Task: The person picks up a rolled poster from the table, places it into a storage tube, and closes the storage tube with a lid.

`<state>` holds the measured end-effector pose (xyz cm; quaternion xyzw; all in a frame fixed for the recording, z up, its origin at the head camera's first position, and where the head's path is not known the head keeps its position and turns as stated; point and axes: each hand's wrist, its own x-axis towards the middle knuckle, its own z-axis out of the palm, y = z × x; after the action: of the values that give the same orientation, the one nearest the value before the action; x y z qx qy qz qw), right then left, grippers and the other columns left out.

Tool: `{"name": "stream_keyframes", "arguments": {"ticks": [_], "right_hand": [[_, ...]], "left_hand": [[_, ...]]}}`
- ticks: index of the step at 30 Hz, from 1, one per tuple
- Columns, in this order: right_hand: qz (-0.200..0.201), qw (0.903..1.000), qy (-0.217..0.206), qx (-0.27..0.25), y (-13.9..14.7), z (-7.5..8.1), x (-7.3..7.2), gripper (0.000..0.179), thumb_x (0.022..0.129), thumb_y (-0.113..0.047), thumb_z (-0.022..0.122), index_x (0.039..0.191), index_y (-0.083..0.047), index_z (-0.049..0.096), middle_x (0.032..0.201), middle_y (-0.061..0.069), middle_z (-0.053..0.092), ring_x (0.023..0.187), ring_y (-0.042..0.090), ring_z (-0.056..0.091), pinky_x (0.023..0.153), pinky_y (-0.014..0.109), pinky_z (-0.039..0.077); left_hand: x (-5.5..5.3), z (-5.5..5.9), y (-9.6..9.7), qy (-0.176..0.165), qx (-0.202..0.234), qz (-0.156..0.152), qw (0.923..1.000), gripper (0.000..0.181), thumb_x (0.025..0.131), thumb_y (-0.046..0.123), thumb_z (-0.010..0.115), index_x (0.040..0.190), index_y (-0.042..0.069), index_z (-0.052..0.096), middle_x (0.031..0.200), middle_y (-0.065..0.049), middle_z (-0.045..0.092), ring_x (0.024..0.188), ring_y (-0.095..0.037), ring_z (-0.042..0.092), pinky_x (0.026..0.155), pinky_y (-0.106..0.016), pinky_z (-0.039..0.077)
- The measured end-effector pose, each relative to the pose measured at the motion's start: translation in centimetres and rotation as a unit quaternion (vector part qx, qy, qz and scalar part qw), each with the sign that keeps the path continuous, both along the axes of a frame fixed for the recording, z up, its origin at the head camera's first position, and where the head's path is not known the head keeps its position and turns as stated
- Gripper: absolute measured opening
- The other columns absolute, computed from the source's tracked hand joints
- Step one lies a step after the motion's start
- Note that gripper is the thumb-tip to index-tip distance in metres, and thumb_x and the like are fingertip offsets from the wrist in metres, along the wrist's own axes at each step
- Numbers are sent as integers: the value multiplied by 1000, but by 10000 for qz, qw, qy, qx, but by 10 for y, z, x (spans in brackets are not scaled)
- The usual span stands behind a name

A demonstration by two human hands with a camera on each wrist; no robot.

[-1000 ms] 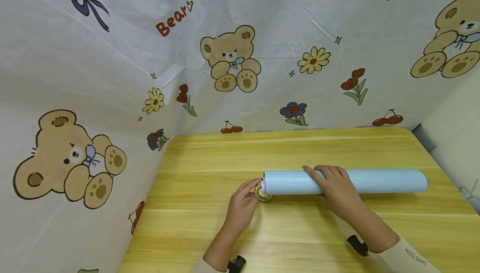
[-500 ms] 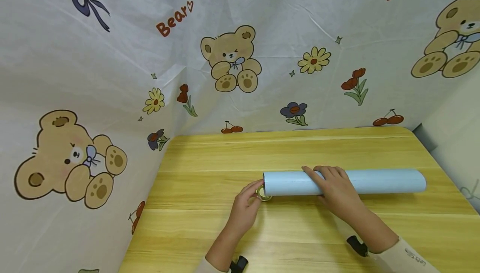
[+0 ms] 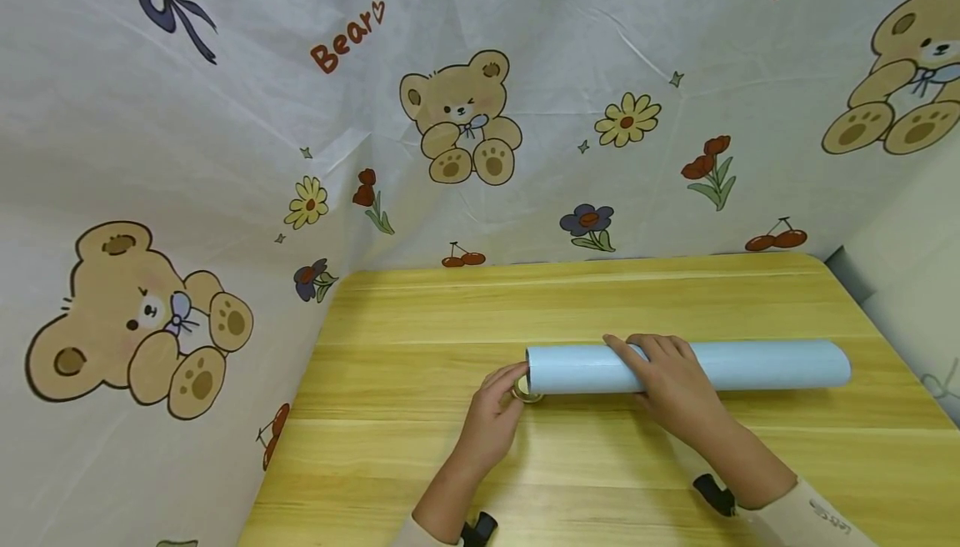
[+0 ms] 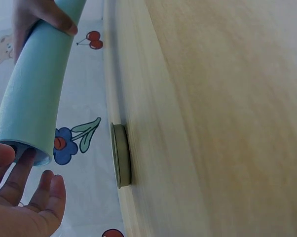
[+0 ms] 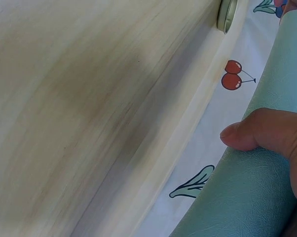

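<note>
A person in pale sleeves levels a light-blue tube (image 3: 757,365) above a wood-grain desk (image 3: 420,322), right of centre and in the lower half of the head view. The right hand (image 3: 678,388) has a firm grip round the tube near its middle, thumb and fingers on opposite sides, presumably so the length balances and cannot skid sideways. The left hand (image 3: 489,422), lower centre, has a looser grip, its fingers spread at the tube's hollow left end; the left wrist view shows one finger reaching into the mouth. What that fingertip meets inside is hidden. Held clear of the surface, the tube appears to leave that hand room to work at the rim. A round metal tin (image 3: 528,398) lies flat on the desk below the mouth, partly covered by the tube in the head view but apart from it, probably placed there to be within easy reach. Behind, across the upper frame, hangs a white cloth (image 3: 247,113) printed with bears and flowers.
</note>
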<state>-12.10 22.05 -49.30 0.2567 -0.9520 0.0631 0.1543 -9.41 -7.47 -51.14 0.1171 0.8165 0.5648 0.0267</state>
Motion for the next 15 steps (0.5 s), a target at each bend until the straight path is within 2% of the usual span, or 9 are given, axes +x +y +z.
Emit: {"name": "stream_keyframes", "arguments": {"ticks": [6, 9, 15], "right_hand": [[-84, 9999, -49, 31, 2, 0, 0, 105, 60, -20, 99, 151, -20, 46, 125, 16, 62, 118, 39, 58, 101, 60, 44], [-79, 9999, -54, 31, 4, -1, -1, 105, 60, -20, 99, 151, -20, 45, 126, 16, 61, 118, 39, 58, 101, 60, 44], [-96, 9999, -10, -30, 7, -2, 0, 106, 59, -19, 99, 151, -20, 46, 125, 16, 62, 117, 39, 59, 100, 60, 43]], "left_hand": [[-4, 0, -1, 145, 89, 181, 9997, 49, 96, 1, 55, 137, 27, 62, 139, 8, 60, 135, -17, 51, 110, -48, 46], [-6, -1, -2, 264, 47, 269, 9993, 44, 95, 3, 60, 133, 23, 64, 135, 6, 64, 131, -18, 54, 106, -48, 49], [-12, -6, -6, 70, -255, 226, 9994, 42, 96, 8, 63, 136, 17, 63, 137, 8, 61, 128, -25, 55, 104, -46, 51]]}}
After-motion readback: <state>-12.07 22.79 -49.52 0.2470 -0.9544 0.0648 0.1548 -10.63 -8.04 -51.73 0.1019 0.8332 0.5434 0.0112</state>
